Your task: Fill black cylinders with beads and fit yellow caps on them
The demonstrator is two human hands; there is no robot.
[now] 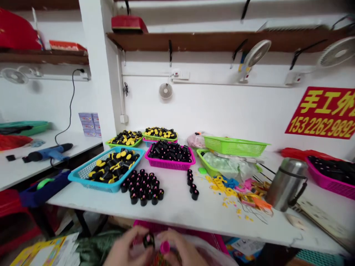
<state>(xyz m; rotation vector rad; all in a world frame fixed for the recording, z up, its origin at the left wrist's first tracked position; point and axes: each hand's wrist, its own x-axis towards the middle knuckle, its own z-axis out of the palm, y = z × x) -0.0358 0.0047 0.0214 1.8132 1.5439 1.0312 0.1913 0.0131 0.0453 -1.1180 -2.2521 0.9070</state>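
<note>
At the bottom of the head view, my left hand (129,248) pinches a small black round part (149,240) with a pink dot in its middle. Close beside it, my right hand (181,248) has its fingers closed on a small pink cap (165,246). The black part and the pink cap are apart. Both hands are slightly blurred, over a pink basket (219,242) with clear plastic in it below the table edge. On the table ahead stands a cluster of similar black parts (142,184), with a short row of black parts (191,184) to its right.
A blue basket (111,188) holds black and yellow parts; a pink basket (169,165) holds black ones. Green baskets (235,146) stand behind. Yellow pieces (222,186) lie scattered near a steel flask (287,183). The white table's front edge (177,221) runs just beyond my hands.
</note>
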